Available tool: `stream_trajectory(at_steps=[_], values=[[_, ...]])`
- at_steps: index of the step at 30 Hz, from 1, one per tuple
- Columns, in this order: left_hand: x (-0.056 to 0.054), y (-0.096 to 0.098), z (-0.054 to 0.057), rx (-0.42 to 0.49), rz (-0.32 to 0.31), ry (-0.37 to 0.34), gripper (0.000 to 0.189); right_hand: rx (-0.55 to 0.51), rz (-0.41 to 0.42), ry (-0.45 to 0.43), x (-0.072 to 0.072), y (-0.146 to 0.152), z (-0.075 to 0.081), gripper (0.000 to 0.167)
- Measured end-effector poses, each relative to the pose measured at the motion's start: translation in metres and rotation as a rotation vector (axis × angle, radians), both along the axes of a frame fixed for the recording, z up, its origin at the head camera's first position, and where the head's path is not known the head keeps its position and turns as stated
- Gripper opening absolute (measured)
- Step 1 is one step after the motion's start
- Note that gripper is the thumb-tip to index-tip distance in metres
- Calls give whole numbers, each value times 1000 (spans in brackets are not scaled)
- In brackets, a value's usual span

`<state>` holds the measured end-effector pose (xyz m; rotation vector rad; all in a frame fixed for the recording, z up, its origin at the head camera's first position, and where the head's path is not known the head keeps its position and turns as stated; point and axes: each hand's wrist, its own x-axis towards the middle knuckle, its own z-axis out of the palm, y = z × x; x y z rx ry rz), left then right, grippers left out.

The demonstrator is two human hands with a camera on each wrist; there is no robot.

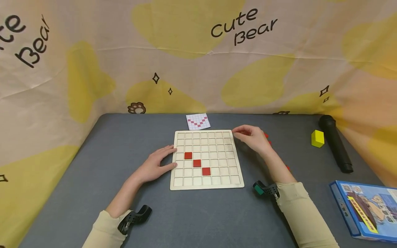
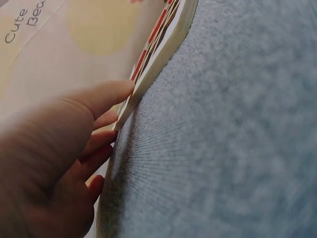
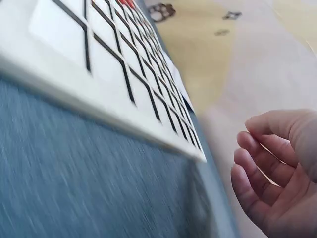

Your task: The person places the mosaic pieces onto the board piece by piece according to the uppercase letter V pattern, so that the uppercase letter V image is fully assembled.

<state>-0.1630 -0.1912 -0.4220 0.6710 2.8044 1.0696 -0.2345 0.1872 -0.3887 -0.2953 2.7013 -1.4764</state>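
Observation:
A pale square board [image 1: 223,163] with a grid of white cells lies on the table, and three red square tiles, such as the middle one [image 1: 196,163], form a diagonal on it. At the board's left edge my left hand [image 1: 158,163] rests its thumb and fingertips, as the left wrist view [image 2: 64,144] confirms. My right hand [image 1: 252,137] is by the far right corner of the board, its fingers loosely bent. In the right wrist view nothing shows between its thumb and fingers [image 3: 247,186].
Behind the board lies a small card [image 1: 198,121] with a pink V-shaped pattern on a grid. Red pieces [image 1: 266,135] lie partly hidden behind my right arm. On the right are a yellow cube [image 1: 317,138], a black microphone-like cylinder [image 1: 336,144] and a blue box [image 1: 366,210].

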Motion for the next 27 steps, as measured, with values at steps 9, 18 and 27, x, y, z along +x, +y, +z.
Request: stream_trajectory(at_steps=[9,18,27], values=[[0,0,1,-11,12,-24,59,73,-146,-27,1,57,3,38],[0,1,2,-17,-2,-39,60,248,-192,-30,-1,82,-2,34],[0,0,1,-12,-8,-35,60,330,-189,-6,-6,84,-8,36]])
